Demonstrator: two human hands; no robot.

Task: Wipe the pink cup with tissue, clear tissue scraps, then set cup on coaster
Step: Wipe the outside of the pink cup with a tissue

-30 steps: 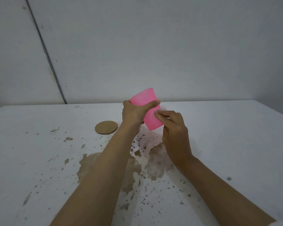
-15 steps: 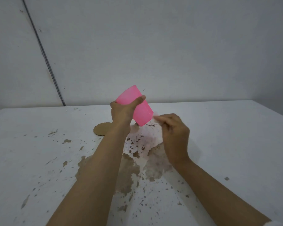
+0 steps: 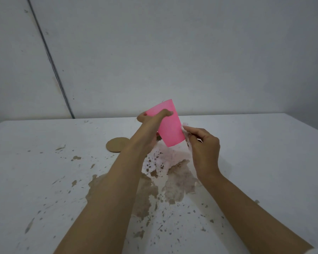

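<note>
My left hand (image 3: 148,129) grips the pink cup (image 3: 170,125) near its wide end and holds it tilted in the air above the white table (image 3: 264,162). My right hand (image 3: 204,147) is just right of the cup's narrow end, pinching a small white tissue (image 3: 185,126) that touches the cup's side. A round brown coaster (image 3: 117,144) lies flat on the table, left of and below the cup, partly behind my left forearm.
Paint is peeled from the table in brown patches (image 3: 174,184) below the hands, with small flecks scattered around. A grey wall rises behind, with a dark cable (image 3: 51,61) running down at the left.
The cup has swung from leaning left to more upright and shifted right. My right hand with the tissue has stayed by the cup's lower side.
</note>
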